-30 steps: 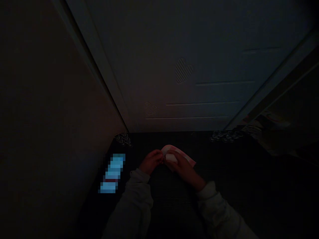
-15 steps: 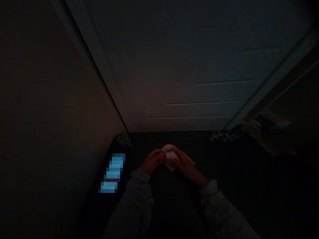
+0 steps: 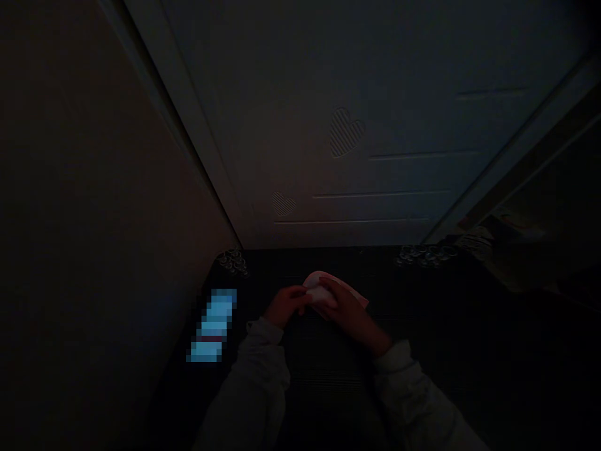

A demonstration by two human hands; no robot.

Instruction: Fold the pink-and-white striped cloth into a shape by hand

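Left hand (image 3: 285, 305) has shifted its fingertips against the white piece (image 3: 321, 296), clasped by the right hand (image 3: 346, 311) over a pinkish sheet (image 3: 315, 275) near the worktop (image 3: 451, 326)'s back edge; left grip unclear.

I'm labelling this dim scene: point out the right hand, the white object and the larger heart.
Right hand (image 3: 346, 309), head view: back of the hand.
White object (image 3: 321, 296), head view: its exposed middle.
Larger heart (image 3: 345, 133), head view: its striped middle.

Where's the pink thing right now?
In the head view, the pink thing is below the middle, partly hidden by the right hand, with the left hand at its left end.
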